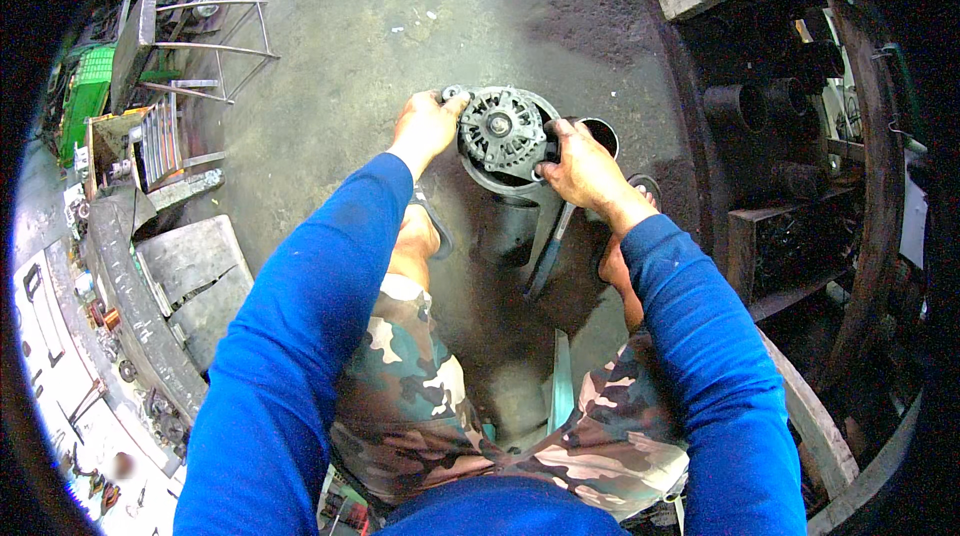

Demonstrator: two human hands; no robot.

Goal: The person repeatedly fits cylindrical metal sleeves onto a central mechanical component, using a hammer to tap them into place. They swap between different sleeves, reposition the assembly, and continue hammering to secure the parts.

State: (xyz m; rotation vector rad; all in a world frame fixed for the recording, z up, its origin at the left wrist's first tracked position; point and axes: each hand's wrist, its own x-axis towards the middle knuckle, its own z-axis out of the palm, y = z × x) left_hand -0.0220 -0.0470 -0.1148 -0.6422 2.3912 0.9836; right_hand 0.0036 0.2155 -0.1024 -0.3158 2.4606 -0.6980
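An alternator (502,141), grey metal with a slotted round end facing up, sits over the open top of an upright metal cylinder (490,182). My left hand (428,126) grips its left side, fingers closed on a lug at the rim. On the opposite side my right hand (588,171) has its thumb and fingers closed round the right edge. A dark-handled tool (548,258) leans below my right hand; its upper end is hidden. Just right of the alternator, partly behind my right hand, shows a round open tube (606,132).
A metal-framed stool (135,48) stands on the floor at far left. Below it are a cluttered workbench (60,366) and a worn grey seat (195,261). Dark wooden shelving (742,256) with several round tubes (735,108) lines the right. My feet flank the cylinder.
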